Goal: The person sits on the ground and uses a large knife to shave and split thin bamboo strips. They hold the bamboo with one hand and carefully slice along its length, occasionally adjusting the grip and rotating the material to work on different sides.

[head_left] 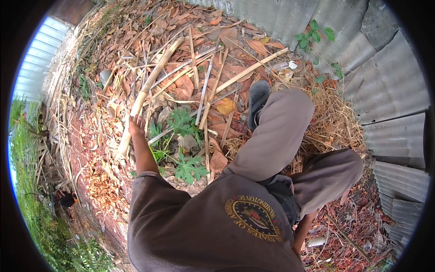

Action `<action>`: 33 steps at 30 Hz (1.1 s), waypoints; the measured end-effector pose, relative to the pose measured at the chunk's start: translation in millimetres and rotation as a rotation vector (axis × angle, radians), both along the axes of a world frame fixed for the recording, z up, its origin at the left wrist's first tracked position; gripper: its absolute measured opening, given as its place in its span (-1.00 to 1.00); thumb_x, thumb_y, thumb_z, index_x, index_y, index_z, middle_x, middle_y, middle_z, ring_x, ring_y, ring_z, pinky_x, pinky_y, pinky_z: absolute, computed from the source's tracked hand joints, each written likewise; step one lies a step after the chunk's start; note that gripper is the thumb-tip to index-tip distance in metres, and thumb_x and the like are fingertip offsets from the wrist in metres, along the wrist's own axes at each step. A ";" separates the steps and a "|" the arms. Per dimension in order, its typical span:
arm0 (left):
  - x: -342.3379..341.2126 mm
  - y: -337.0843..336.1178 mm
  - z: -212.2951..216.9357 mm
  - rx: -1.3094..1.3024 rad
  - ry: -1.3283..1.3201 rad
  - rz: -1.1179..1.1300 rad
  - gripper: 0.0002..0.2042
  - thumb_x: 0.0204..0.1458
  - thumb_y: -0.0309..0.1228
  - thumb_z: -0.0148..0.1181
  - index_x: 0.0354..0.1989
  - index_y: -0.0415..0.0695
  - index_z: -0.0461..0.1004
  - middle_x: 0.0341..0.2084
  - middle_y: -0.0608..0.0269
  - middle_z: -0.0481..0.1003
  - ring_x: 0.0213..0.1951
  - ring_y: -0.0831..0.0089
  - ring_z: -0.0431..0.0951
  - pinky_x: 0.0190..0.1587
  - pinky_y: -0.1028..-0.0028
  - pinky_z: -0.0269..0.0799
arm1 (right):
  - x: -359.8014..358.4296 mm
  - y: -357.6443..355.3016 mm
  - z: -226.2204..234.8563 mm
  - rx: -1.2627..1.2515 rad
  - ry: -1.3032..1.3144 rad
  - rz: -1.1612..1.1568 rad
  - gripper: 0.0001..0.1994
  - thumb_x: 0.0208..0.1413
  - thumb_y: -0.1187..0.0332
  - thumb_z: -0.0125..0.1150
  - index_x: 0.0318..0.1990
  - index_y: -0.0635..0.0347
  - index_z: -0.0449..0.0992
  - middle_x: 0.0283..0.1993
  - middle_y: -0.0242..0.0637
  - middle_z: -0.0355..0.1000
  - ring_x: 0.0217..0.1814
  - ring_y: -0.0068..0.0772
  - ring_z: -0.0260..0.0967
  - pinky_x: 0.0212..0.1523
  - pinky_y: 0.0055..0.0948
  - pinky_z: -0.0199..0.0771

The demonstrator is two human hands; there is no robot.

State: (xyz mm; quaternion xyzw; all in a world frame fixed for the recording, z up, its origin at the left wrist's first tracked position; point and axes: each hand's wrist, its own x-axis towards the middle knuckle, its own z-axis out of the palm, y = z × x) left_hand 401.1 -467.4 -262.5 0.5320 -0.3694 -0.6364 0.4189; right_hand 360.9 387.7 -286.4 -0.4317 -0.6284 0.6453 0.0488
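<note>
Left hand [135,124] reaching out, fingers against long pale dried bamboo stalk [149,88] lying on brown leaf litter [181,36]; grasp closure indeterminate. Right hand hidden behind leg.

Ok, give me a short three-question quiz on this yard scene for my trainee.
1. True or false: the left hand reaches out to the thick pale stalk lying on the dry leaves.
2. What stands along the right side? A) corrugated metal sheets B) a brick wall C) a wire fence
3. What green thing grows just right of the left forearm?

Key
1. True
2. A
3. A small leafy plant; the right hand hangs low behind the leg, its grip not clear.
</note>
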 end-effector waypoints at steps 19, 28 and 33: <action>-312.9 375.3 158.8 -0.432 0.153 -1.076 -0.68 0.23 -0.28 0.09 0.00 -0.28 0.40 -0.14 0.08 0.55 -0.13 0.32 0.59 -0.11 0.44 0.51 | 30.9 49.0 -111.5 0.516 -0.509 -0.243 -0.63 -0.09 0.16 0.30 -0.33 0.35 0.47 -0.32 0.09 0.50 -0.27 0.07 0.48 -0.15 -0.09 0.42; -315.4 462.0 185.4 -1.063 -0.168 -1.545 -0.78 0.25 -0.39 0.07 -0.12 -0.33 0.47 -0.24 0.08 0.58 -0.15 0.42 0.56 -0.01 0.48 0.41 | 19.2 51.0 -162.5 0.511 -0.634 -0.260 -0.47 -0.07 -0.08 0.35 -0.22 0.27 0.51 -0.28 0.02 0.52 -0.21 0.04 0.51 -0.17 -0.09 0.45; -316.7 463.9 180.7 -0.995 -0.129 -1.484 -0.78 0.23 -0.38 0.10 -0.14 -0.32 0.50 -0.23 0.11 0.58 -0.18 0.47 0.55 -0.04 0.50 0.40 | 17.5 58.8 -175.1 0.505 -0.700 -0.256 -0.32 -0.26 -0.12 0.47 -0.15 0.33 0.52 -0.26 -0.01 0.54 -0.19 -0.02 0.52 -0.15 -0.16 0.47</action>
